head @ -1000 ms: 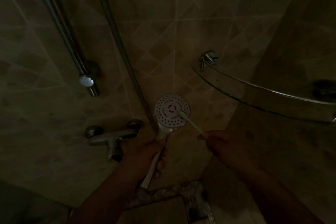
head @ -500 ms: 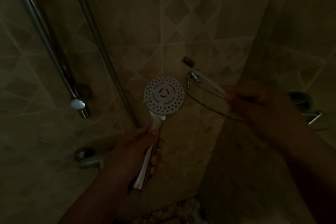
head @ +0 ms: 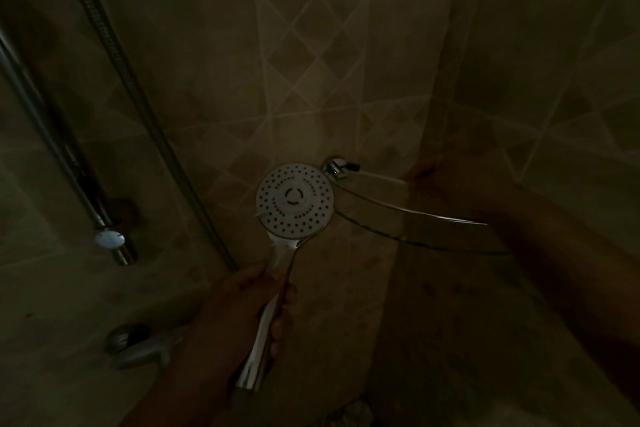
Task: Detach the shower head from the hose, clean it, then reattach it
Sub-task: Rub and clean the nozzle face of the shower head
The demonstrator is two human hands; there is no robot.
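Since the earlier frames, the right hand [head: 446,184] has been drawn away from the spray face and carried up and right to the glass corner shelf [head: 415,215]; the pale brush seen against the nozzles a second ago is now only a blurred streak near that shelf. The shower head [head: 295,202] has been kept upright in front of the tiled wall, its perforated white face turned toward the camera.

The left hand [head: 242,315] is noted wrapped round the chrome handle, fingers curled about it below the face. The right hand is dark and motion-blurred; whether its fingers are closed on the brush cannot be told.

No hose is seen joined to the bottom end of the handle, which shows bare below the left hand. The shower hose [head: 145,121] is seen hanging apart, down the wall to the left, beside the slide rail [head: 52,135]. The mixer tap [head: 138,347] is observed low on the left.

Progress is judged as follows: detachment appears complete; brushing of the face appears finished or paused, with the brush probably being put by at the shelf. Any rinsing, and the screwing of the handle back onto the hose, are judged outstanding.
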